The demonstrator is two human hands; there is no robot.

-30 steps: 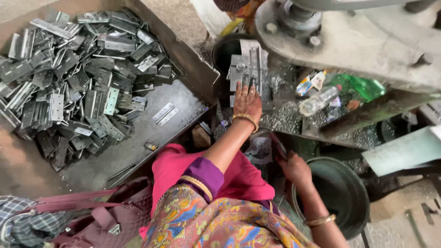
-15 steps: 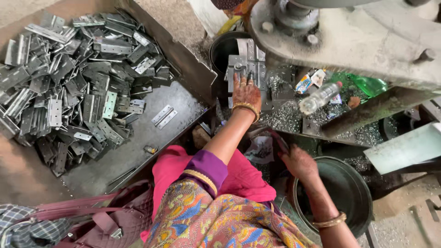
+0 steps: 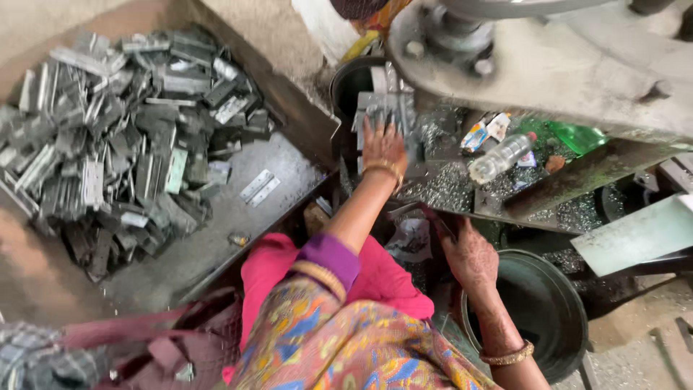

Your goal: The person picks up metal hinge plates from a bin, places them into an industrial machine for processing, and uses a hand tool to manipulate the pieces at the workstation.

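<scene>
1. Here, my left hand (image 3: 383,146) lies flat, fingers spread wide, on a stack of grey metal plates (image 3: 381,108) on the press bed (image 3: 462,189). It presses on them rather than grips them; the picture is blurred there, so I cannot tell how many plates lie under the palm.
2. My right hand (image 3: 471,254) is lower, at the near edge of the press bed, just above the rim of a dark round tub (image 3: 570,318). Fingers loosely curled and half spread; whether it holds anything, I cannot tell.
3. The plates sit under the front of the grey press head (image 3: 548,58), beside a dark bucket (image 3: 350,83).
4. To my left, a big tray (image 3: 238,224) holds a heap of grey hinges (image 3: 108,137); one flat pair of hinges (image 3: 259,186) lies apart on the bare tray floor, near a small round bit (image 3: 238,237).
5. Packages on the press bed, right of my left hand: a clear plastic bottle (image 3: 502,157) lying on its side, a small pouch (image 3: 485,132) in white, blue and orange just beside it, a green bottle (image 3: 577,136) behind.
6. Metal shavings (image 3: 444,189) cover the bed around them.
7. A pale green sheet (image 3: 635,235) lies at far right, tilted.
</scene>
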